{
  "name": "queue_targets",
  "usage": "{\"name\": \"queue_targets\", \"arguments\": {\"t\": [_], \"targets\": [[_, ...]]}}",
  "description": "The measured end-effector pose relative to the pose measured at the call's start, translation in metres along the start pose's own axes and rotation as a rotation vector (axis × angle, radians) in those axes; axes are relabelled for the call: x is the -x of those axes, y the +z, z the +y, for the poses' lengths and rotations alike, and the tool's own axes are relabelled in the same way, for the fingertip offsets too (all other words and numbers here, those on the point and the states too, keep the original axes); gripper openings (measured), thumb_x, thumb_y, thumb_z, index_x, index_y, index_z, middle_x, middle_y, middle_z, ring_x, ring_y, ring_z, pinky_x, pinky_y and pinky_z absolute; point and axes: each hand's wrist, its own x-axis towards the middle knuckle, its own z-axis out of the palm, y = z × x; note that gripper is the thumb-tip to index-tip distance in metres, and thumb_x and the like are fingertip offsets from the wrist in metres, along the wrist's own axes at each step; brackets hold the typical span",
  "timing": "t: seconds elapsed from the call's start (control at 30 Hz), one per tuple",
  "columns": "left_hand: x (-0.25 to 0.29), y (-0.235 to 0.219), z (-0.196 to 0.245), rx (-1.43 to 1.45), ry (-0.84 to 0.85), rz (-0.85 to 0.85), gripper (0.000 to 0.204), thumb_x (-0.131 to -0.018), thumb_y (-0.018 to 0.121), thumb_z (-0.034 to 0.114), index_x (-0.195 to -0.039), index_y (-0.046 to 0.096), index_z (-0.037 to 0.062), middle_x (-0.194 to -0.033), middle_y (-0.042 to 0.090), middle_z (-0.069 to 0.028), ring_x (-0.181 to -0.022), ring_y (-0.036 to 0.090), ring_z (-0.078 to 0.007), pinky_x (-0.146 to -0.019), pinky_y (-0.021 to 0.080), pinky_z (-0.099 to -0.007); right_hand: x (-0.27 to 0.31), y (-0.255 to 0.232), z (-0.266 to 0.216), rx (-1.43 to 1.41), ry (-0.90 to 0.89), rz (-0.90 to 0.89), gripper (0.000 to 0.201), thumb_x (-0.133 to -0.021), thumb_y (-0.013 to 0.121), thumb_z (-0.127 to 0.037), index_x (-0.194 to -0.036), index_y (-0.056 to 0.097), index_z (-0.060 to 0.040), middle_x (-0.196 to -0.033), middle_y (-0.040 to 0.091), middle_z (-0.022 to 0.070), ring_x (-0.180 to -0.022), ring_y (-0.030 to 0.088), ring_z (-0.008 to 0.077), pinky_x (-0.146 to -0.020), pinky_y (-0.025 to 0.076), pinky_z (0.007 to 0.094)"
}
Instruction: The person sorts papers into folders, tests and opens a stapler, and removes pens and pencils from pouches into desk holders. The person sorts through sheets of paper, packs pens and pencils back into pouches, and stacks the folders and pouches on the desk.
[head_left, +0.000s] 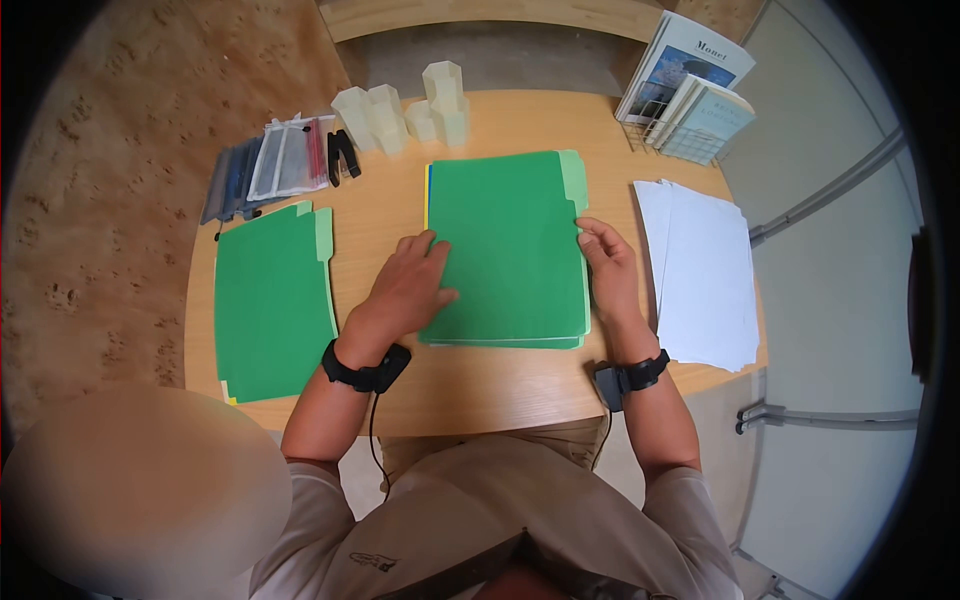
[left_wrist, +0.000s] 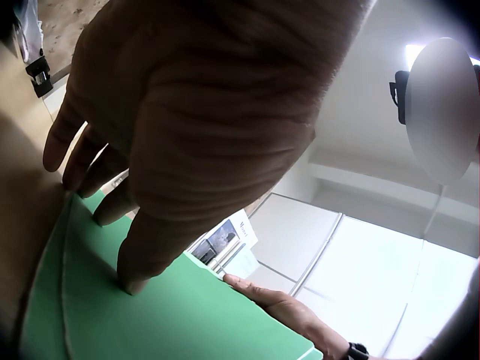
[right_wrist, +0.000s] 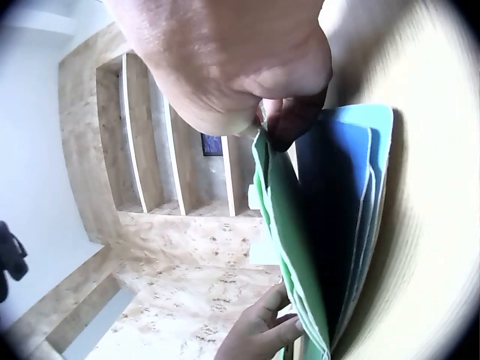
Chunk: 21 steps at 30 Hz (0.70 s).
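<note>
A stack of green folders point(head_left: 505, 250) lies in the middle of the desk, a yellow and blue edge showing at its upper left. My left hand point(head_left: 405, 285) rests on the stack's left edge with fingers spread, thumb on the cover, as the left wrist view also shows. At the right edge, my right hand point(head_left: 612, 265) pinches the green folder point(right_wrist: 281, 217) between thumb and fingers. In the right wrist view that edge is lifted, with a gap above a blue folder point(right_wrist: 341, 172) beneath.
Another green folder pile point(head_left: 272, 305) lies at the left, white paper sheets point(head_left: 700, 275) at the right. Zip pouches point(head_left: 285, 160), a black stapler-like item point(head_left: 343, 158) and pale hexagonal holders point(head_left: 445, 105) stand or lie at the back left; a wire rack point(head_left: 655, 125) holds books at the back right.
</note>
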Motion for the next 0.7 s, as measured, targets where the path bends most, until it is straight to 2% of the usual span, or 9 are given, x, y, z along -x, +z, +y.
{"name": "queue_targets", "arguments": {"t": [0.13,0.23,0.3,0.4,0.47,0.5,0.57,0.6,0.7], "targets": [[-0.003,-0.013,0.009,0.056,-0.107,-0.167,0.067,-0.084,0.078,0.020,-0.142,0.050,-0.0009,-0.149,0.046,-0.0254,-0.138,0.043,-0.0416,-0.114,0.041,-0.0442,-0.004,-0.002,0.000,-0.158,0.100,-0.007,0.026,-0.101,0.063,-0.006,-0.125,0.064,0.0029,-0.099,0.067,-0.0006,-0.088,0.060,0.0065,-0.080,0.049,0.0208],[-0.002,-0.011,0.007,0.063,-0.086,-0.128,0.070,-0.084,0.078,0.020,-0.143,0.048,-0.0006,-0.146,0.049,-0.0242,-0.135,0.045,-0.0416,-0.112,0.042,-0.0450,-0.007,-0.010,0.006,-0.119,0.122,-0.039,0.029,-0.099,0.064,-0.007,-0.126,0.063,0.0042,-0.096,0.066,0.0002,-0.088,0.061,0.0070,-0.079,0.050,0.0212],[-0.001,-0.009,0.006,0.082,-0.026,-0.040,0.073,-0.080,0.081,0.015,-0.141,0.046,-0.0017,-0.131,0.056,-0.0232,-0.122,0.052,-0.0408,-0.102,0.048,-0.0457,-0.008,-0.012,0.009,-0.056,0.123,-0.069,0.029,-0.099,0.065,-0.007,-0.126,0.063,0.0047,-0.095,0.066,0.0008,-0.088,0.061,0.0072,-0.078,0.050,0.0215],[-0.001,-0.011,0.006,0.096,-0.026,-0.029,0.076,-0.080,0.081,0.015,-0.143,0.043,-0.0009,-0.129,0.057,-0.0216,-0.121,0.052,-0.0404,-0.101,0.048,-0.0459,-0.003,-0.004,-0.001,0.057,0.000,-0.052,0.032,-0.098,0.067,-0.009,-0.127,0.063,0.0033,-0.097,0.065,0.0045,-0.088,0.062,0.0104,-0.075,0.052,0.0246],[-0.001,-0.011,0.008,0.084,-0.033,-0.043,0.072,-0.081,0.080,0.019,-0.141,0.045,-0.0010,-0.130,0.057,-0.0213,-0.121,0.053,-0.0404,-0.101,0.048,-0.0460,0.001,0.001,-0.013,0.907,-0.673,0.101,0.037,-0.097,0.067,-0.011,-0.131,0.061,0.0007,-0.105,0.066,0.0099,-0.091,0.063,0.0148,-0.074,0.053,0.0277],[-0.001,-0.012,0.008,0.071,-0.040,-0.056,0.069,-0.083,0.079,0.022,-0.139,0.048,-0.0012,-0.130,0.057,-0.0211,-0.120,0.053,-0.0404,-0.102,0.048,-0.0461,0.004,0.006,-0.020,0.905,-0.676,0.104,0.037,-0.097,0.067,-0.011,-0.131,0.061,0.0007,-0.105,0.066,0.0099,-0.091,0.063,0.0148,-0.074,0.053,0.0277],[-0.003,-0.012,0.008,0.058,-0.067,-0.075,0.066,-0.085,0.078,0.026,-0.138,0.050,-0.0011,-0.133,0.057,-0.0213,-0.122,0.053,-0.0406,-0.103,0.047,-0.0457,0.018,0.025,-0.040,0.425,-0.252,-0.149,0.041,-0.097,0.068,-0.016,-0.136,0.060,-0.0032,-0.114,0.066,0.0136,-0.096,0.064,0.0204,-0.080,0.053,0.0311],[-0.004,-0.012,0.008,0.048,-0.093,-0.094,0.064,-0.087,0.077,0.031,-0.137,0.053,-0.0010,-0.136,0.057,-0.0216,-0.123,0.053,-0.0408,-0.105,0.046,-0.0453,0.023,0.032,-0.045,0.342,-0.182,-0.237,0.049,-0.099,0.069,-0.023,-0.142,0.055,-0.0047,-0.122,0.066,0.0165,-0.102,0.064,0.0228,-0.087,0.052,0.0335],[-0.007,-0.013,0.007,0.076,-0.150,-0.121,0.061,-0.090,0.076,0.039,-0.132,0.057,-0.0011,-0.134,0.059,-0.0223,-0.121,0.056,-0.0412,-0.103,0.047,-0.0457,0.032,0.051,-0.048,0.188,-0.149,-0.248,0.056,-0.100,0.068,-0.030,-0.147,0.050,-0.0061,-0.126,0.065,0.0189,-0.106,0.064,0.0245,-0.092,0.051,0.0366]]}}
